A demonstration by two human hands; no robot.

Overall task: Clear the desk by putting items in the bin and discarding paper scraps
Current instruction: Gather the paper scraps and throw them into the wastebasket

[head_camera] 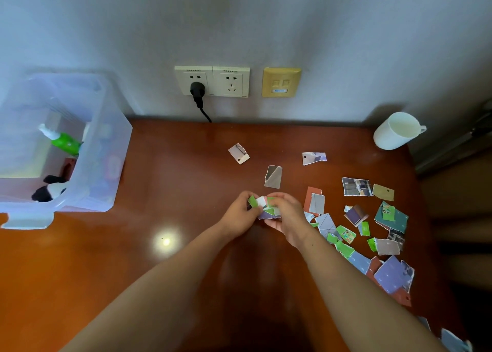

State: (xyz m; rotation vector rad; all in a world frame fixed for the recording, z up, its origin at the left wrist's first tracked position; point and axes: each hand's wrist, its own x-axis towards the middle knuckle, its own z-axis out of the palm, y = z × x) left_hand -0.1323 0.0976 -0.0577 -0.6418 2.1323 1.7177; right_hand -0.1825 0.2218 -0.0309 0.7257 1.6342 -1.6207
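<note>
Over the middle of the reddish-brown wooden desk (165,181), gripped between left hand (241,213) and right hand (286,216), fingers of both curled round it: small bundle of green, white and purple torn paper scraps (263,205). Strewn to the right, loose coloured paper scraps (391,217). Standing at far left, clear plastic bin (106,165).

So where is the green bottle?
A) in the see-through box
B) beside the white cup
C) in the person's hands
A: the green bottle lies inside the see-through box at the left of the desk; the left hand and right hand hold only paper scraps, and the cup stands far off at the right.
</note>
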